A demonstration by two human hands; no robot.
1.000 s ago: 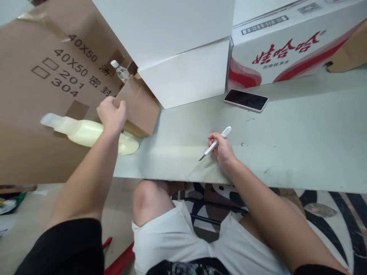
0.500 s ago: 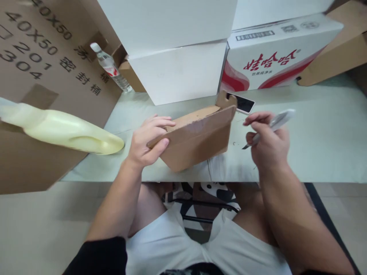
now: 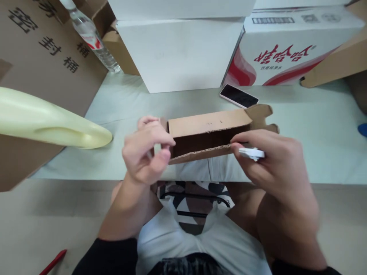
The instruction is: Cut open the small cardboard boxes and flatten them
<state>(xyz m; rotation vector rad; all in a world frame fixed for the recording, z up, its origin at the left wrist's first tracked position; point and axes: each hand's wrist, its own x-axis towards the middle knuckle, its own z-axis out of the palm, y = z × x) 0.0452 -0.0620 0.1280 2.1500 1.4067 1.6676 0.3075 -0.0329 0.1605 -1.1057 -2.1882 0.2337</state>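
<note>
A small brown cardboard box (image 3: 200, 124) is held in front of me over the table edge, its long opening facing up towards me and its inside dark. A notched end flap sticks out at its right end. My left hand (image 3: 147, 151) is closed at the box's left end, thumb and fingers at the edge. In my right hand (image 3: 275, 164) is a white-handled utility knife (image 3: 251, 153), tucked in the palm; its blade is hidden from view. That hand's thumb and forefinger also pinch the front cut edge of the box near its right end.
A phone (image 3: 239, 96) lies behind the box. White cartons (image 3: 183, 57) and a red-and-white carton (image 3: 275, 57) stand along the back. On the left are a water bottle (image 3: 93, 40), a pale yellow bottle (image 3: 57, 120) and a large brown carton (image 3: 69, 91).
The box has turned so its opening faces me. My right hand has moved left from beside the box onto its front edge, still with the knife. The view has shifted too.
</note>
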